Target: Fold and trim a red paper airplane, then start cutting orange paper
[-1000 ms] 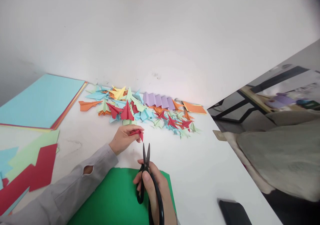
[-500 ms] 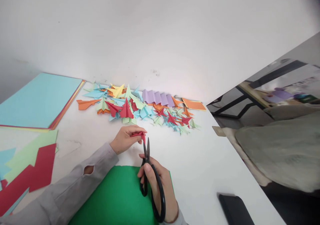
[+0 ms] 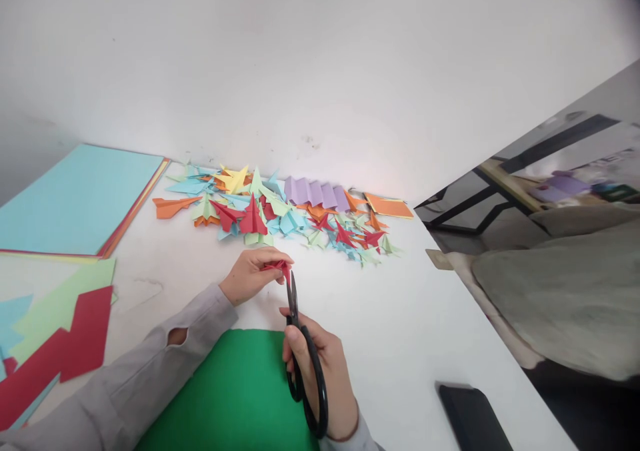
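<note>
Thumb and fingertips of the left hand [image 3: 250, 274] pinch a small red folded paper piece [image 3: 277, 266], creased into sharp points, held just above the white table [image 3: 400, 331]. The right hand [image 3: 323, 364] is curled through the loops of black-handled scissors [image 3: 303, 361]. Their blades look nearly closed and meet the red piece's right tip, though the contact is too small to see clearly. A green paper sheet [image 3: 235, 397] lies under the right wrist. Beyond the hands, a heap of folded coloured paper shapes [image 3: 280, 214] lies along the wall. A stack of sheets topped with light blue [image 3: 75, 197] lies far left.
</note>
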Tool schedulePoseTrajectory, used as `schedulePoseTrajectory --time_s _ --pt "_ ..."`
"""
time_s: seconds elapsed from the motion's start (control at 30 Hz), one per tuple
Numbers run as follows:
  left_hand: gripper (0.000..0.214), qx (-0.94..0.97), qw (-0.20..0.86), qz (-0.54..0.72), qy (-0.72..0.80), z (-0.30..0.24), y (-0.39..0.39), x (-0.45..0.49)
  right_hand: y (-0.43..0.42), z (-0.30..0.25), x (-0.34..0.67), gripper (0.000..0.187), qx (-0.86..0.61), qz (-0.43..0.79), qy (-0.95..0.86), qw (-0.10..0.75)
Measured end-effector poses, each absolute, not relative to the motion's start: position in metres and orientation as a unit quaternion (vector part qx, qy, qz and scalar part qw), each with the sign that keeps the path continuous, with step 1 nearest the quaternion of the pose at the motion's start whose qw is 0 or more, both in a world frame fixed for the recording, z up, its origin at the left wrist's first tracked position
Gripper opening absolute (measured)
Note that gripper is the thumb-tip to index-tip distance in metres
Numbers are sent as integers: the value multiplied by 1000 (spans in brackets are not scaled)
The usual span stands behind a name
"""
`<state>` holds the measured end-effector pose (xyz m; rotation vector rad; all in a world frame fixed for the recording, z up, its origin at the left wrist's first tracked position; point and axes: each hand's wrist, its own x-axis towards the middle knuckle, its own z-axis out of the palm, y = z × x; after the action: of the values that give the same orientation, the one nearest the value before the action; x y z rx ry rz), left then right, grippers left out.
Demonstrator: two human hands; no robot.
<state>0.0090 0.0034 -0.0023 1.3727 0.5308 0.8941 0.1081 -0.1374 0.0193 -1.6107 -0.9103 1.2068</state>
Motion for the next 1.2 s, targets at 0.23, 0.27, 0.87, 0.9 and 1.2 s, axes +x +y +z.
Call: schedulePoseTrajectory --time_s 0.23,0.27,0.87,0.9,1.2 --pt "12 600 653 399 234 -2 3 10 -139 20 109 58 -658 481 -377 440" --pt "12 599 652 400 235 -2 3 10 -139 21 109 57 -657 480 -378 442" --pt "14 606 645 396 246 -4 4 8 -139 21 110 56 -656 476 -371 452" --pt "13 606 645 396 245 -4 4 8 -140 21 110 56 -657 478 -368 452" --pt "11 612 639 401 239 -4 5 8 -141 21 110 53 -660 463 -381 453"
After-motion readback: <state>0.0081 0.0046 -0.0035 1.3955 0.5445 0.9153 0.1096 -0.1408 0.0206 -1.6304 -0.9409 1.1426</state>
